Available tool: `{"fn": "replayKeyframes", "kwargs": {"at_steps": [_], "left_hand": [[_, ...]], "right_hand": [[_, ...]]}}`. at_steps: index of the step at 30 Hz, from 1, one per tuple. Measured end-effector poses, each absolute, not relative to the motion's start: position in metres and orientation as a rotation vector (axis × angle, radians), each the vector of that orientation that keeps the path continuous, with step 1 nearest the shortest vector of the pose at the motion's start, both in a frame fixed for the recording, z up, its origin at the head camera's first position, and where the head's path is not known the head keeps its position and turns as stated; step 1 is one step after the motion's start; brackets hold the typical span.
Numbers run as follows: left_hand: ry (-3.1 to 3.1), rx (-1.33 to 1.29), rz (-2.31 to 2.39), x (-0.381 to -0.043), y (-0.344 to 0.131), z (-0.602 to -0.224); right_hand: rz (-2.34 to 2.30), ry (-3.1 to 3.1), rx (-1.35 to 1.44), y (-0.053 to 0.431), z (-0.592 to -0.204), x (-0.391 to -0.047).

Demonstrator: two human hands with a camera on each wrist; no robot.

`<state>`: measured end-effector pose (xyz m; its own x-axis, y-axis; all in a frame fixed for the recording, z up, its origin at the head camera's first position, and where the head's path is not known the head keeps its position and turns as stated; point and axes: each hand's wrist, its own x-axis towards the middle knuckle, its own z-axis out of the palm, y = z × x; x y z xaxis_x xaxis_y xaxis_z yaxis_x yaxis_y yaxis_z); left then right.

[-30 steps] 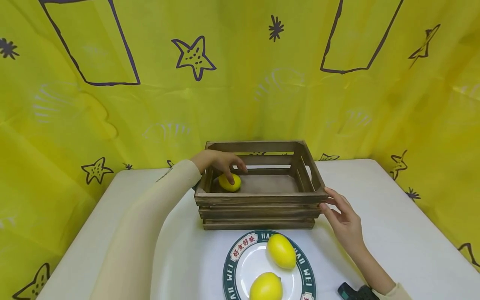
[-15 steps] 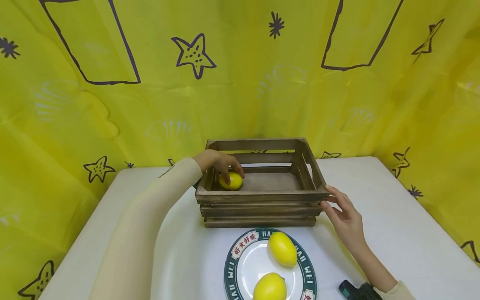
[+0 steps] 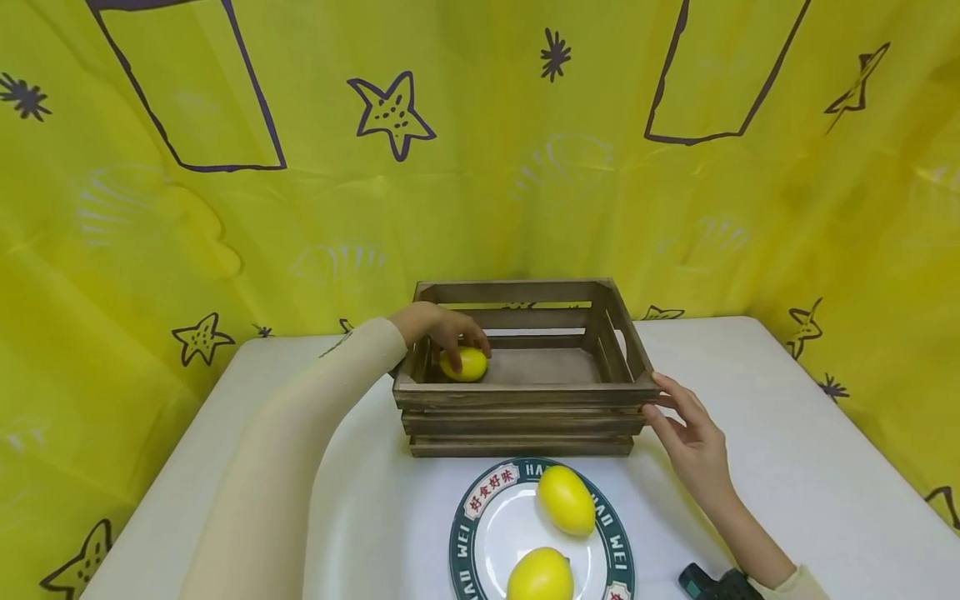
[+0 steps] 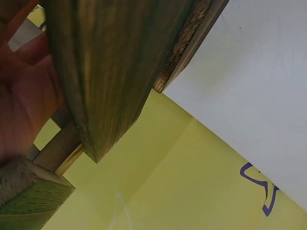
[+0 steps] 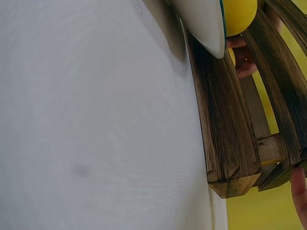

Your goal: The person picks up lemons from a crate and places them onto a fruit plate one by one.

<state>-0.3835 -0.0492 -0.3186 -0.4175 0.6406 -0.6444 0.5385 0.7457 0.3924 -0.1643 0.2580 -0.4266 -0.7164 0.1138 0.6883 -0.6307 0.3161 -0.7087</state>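
A brown slatted wooden crate stands on the white table. Inside its left end, my left hand reaches over the side and grips a yellow lemon from above, fingers curled over it. At the crate's front right corner, my right hand pinches the upper slat between thumb and fingers. In the left wrist view, the crate's end boards hide much of the left hand, and the lemon is out of sight. A fingertip touches a slat in the right wrist view.
In front of the crate lies a white plate with a green lettered rim, bearing two lemons, one farther back and one nearer. A yellow patterned curtain hangs behind the table.
My left fingers have curled round the lemon in the crate, which has shifted slightly right. The right hand stays at the crate's corner.
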Motion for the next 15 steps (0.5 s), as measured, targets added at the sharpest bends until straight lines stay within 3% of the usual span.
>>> {"fn": "replayKeyframes", "kwargs": {"at_steps": [15], "left_hand": [[2.14,0.937,0.295,-0.3853,-0.0476,-0.3219]], "right_hand": [[1.504,-1.87,0.526,0.2584,-0.4289,-0.1666]]}}
